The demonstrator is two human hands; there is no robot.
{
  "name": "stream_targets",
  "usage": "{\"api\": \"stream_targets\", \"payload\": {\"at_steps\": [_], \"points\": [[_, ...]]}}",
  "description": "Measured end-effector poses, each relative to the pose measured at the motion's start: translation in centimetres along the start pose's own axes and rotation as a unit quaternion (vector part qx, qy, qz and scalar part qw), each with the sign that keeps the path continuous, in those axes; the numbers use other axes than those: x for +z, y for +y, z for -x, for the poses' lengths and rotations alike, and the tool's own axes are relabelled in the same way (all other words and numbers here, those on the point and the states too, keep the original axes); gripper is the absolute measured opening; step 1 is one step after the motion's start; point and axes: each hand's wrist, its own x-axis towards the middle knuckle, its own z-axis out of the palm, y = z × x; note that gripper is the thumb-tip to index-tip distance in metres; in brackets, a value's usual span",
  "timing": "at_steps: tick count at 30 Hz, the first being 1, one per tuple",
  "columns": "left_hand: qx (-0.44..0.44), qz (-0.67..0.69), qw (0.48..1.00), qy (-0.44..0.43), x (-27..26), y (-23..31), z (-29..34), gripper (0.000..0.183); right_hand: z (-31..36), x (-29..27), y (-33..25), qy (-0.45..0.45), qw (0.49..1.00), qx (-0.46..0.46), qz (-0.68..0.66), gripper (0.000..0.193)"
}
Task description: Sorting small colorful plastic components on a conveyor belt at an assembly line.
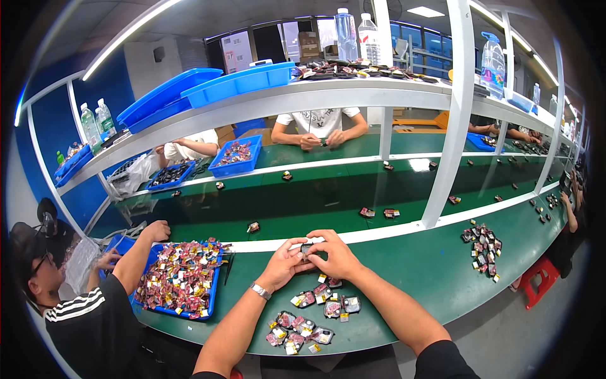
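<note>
Above the green bench, my left hand [281, 264] and my right hand [334, 258] come together around one small dark-cased electronic unit [307, 249]. Both hands are closed, fingertips pinching it from either side; much of it is hidden by the fingers. A silvery band circles my left wrist. Just below my hands lie several similar units [302, 326], small dark shells with red boards and white-and-yellow parts. To the left of my left forearm, a blue tray [214, 299] is heaped with red boards [173, 278] bearing yellow and white pieces.
A white rail and post [442, 170] edge the bench beyond my hands. Behind it runs a green conveyor belt [315, 189] with scattered units. More units [485, 249] lie at right. A co-worker [88, 316] sits close on the left; another faces me. A shelf overhead carries blue trays [240, 85] and bottles.
</note>
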Motion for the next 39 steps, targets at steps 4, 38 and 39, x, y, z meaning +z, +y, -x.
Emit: {"api": "stream_targets", "payload": {"at_steps": [4, 38, 39], "points": [[0.007, 0.009, 1.0, 0.005, -0.1, -0.2, -0.1, 0.035, 0.1, 1.1, -0.6, 0.065, 0.997, 0.037, 0.009, 0.01], [0.028, 0.061, 0.998, 0.005, -0.4, -0.8, -0.3, 0.028, 0.2, 2.9, -1.2, 0.139, 0.989, 0.045, -0.006, 0.017], [0.021, 0.061, 0.998, 0.015, 0.0, -0.7, -0.1, 0.028, 0.1, 2.7, -1.7, 0.139, 0.989, 0.046, -0.007, 0.017]]}}
